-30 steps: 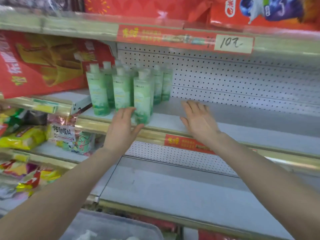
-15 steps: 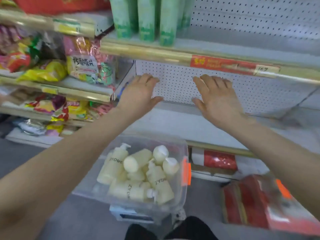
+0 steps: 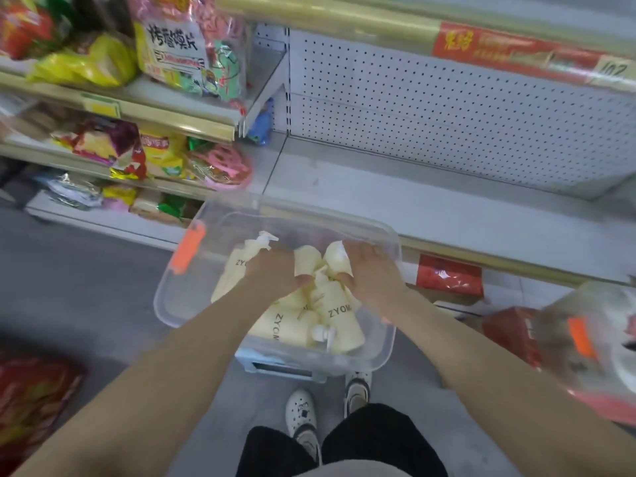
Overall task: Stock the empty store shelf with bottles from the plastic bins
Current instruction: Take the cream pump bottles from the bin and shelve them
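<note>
hands both reach down into the clear plastic bin (image 3: 172,304), which stands in front of us, between our feet and the grey shelf (image 3: 430,208). we note the left hand (image 3: 275,275) lying knuckles-up on the heap of cream bottles (image 3: 339,318), its fingers bent down among them beside a pump head (image 3: 263,241). whether it grips anything we cannot tell, as the fingertips are hidden. the right hand (image 3: 373,273) has its fingers curled over the top of a single bottle (image 3: 337,258) with the thumb on the near side. it appears to hold that bottle, though blur softens the outline. the other bottles lie on their sides in the bin, several showing dark lettering. an orange latch (image 3: 187,251) sits on the bin's left end. the bin rests on a pale support (image 3: 282,368) that we cannot identify. behind the shelf rises a white perforated back panel (image 3: 447,115). above it runs a gold shelf edge (image 3: 327,18) carrying a red price strip (image 3: 499,46). to the left, neighbouring shelves carry snack bags (image 3: 172,53). at the right edge a second bin (image 3: 592,339) shows, heavily blurred. white shoes (image 3: 301,411) stand on the grey floor (image 3: 86,287) just beside the support.
</note>
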Motion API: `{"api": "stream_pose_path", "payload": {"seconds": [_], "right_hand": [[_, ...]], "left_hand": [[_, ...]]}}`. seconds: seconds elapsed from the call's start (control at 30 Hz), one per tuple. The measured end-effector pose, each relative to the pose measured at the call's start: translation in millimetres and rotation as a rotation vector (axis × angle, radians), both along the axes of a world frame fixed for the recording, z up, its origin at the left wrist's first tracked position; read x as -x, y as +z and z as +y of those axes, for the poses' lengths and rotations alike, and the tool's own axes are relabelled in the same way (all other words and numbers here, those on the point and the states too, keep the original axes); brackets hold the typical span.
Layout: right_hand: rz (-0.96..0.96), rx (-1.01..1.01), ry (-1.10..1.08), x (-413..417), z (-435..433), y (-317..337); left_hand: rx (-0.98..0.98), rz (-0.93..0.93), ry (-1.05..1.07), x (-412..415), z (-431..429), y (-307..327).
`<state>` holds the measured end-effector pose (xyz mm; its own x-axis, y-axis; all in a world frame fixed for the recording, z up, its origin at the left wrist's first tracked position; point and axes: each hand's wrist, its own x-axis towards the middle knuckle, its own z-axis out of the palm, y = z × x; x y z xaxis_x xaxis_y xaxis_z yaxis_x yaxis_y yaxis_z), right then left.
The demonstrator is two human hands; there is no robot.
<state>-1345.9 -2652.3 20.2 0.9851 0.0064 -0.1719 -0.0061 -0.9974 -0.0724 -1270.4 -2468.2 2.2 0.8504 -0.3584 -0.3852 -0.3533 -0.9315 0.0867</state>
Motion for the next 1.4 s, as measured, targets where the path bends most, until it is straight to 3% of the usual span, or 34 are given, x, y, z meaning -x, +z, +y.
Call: {"api": "stream_pose_path", "payload": {"seconds": [0.13, 0.23, 0.3, 0.43, 0.63, 0.8, 1.0, 1.17, 1.27, 1.4], "right_hand": [[0.108, -0.02, -0.1, -21.1, 0.7, -19.9], [0.112, -0.082, -0.156, -33.2, -2.0, -32.9], [0.093, -0.121, -0.205, -38.9, -2.4, -38.5], [0.11, -0.128, -0.27, -45.5, 5.8, -49.6], [-0.012, -0.242, -0.342, -45.7, 7.3, -55.2], [-0.149, -0.356, -0.325, -39.5, 1.6, -30.2], [-0.205, -0.892, -0.424, -39.6, -23.5, 56.1], [-0.297, -1.157, -0.456, -44.8, -32.1, 101.6], [-0.356, -1.171, -0.456, -47.0, -38.3, 123.7], [-0.451, -0.984, -0.438, -48.3, -53.8, 162.2]], "left_hand": [[-0.084, 0.0, 0.019, 0.7, -14.8, -4.3], [0.005, 0.058, 0.092, -3.9, -6.6, -6.0], [0.183, 0.193, 0.285, -7.1, 8.7, -5.7], [0.728, 0.567, 0.762, 2.3, 45.3, 3.0], [1.073, 0.865, 0.917, 18.2, 78.9, 11.2], [1.273, 0.983, 0.843, 21.7, 79.1, 13.0], [1.434, 1.016, 0.7, 11.1, 59.0, 34.2], [1.45, 0.904, 0.565, 7.7, 29.3, 74.9], [1.432, 0.807, 0.472, 1.2, 16.1, 96.5], [1.417, 0.725, 0.323, -13.7, -0.7, 130.3]]}}
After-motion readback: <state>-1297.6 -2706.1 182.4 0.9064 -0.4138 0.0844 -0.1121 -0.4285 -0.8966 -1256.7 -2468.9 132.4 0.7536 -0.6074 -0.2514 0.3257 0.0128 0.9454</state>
